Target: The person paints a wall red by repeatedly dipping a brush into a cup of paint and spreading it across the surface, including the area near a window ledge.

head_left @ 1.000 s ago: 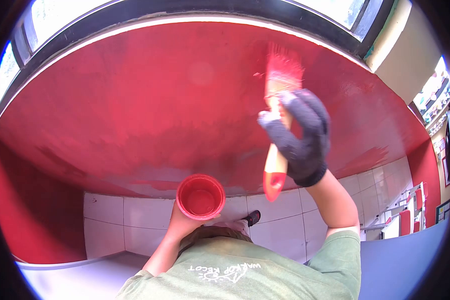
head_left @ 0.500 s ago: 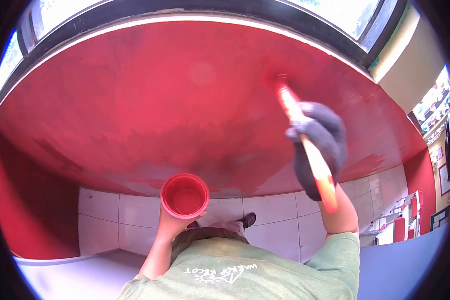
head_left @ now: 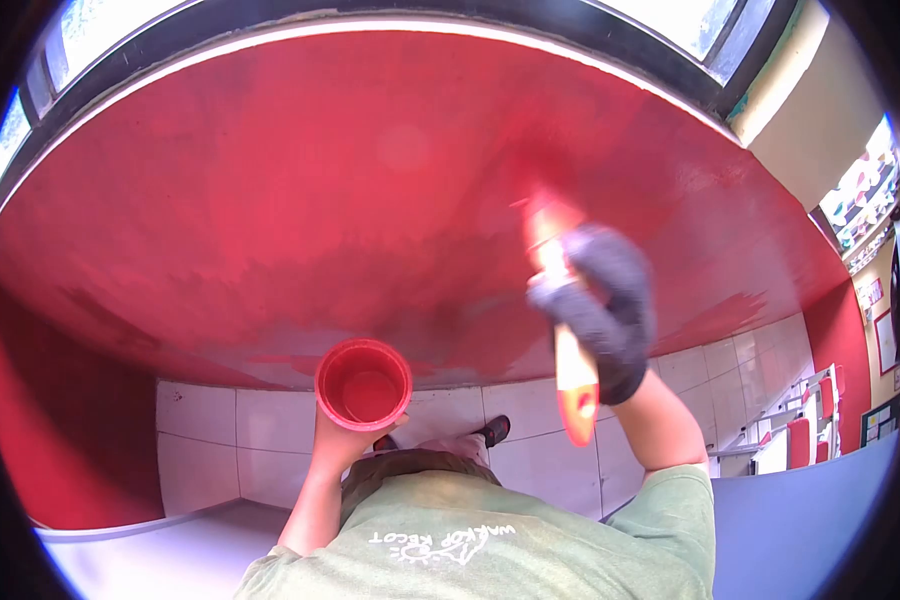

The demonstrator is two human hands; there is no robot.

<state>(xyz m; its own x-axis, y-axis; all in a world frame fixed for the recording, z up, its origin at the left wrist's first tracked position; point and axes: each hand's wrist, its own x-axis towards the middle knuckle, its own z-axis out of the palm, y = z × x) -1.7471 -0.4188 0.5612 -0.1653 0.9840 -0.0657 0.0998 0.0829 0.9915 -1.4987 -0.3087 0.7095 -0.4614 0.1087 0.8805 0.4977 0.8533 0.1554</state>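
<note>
My right hand (head_left: pixel 610 310), in a dark glove, is wrapped round the wooden handle of a paintbrush (head_left: pixel 574 365). The brush head is red with paint, blurred by motion, and lies against the red wall (head_left: pixel 300 170) in this view. Darker and lighter red patches show across the wall's surface. Low in front of me, my bare left hand (head_left: pixel 345 437) holds a red plastic cup (head_left: pixel 363 385) from beneath and the side. Its mouth faces up, and red paint shows inside. Most of the left fingers are hidden behind the cup.
Dark-framed windows (head_left: pixel 660 40) run above the wall, with a white ledge between. Below lies a white tiled floor (head_left: pixel 545 420) where my shoe (head_left: pixel 497 430) shows. Red and white chairs (head_left: pixel 798 440) stand at the right. A pale grey surface (head_left: pixel 150 560) spans the lower left.
My right hand has moved left and a little down with the paintbrush, whose handle now stands more upright. The cup has shifted slightly left and up in view.
</note>
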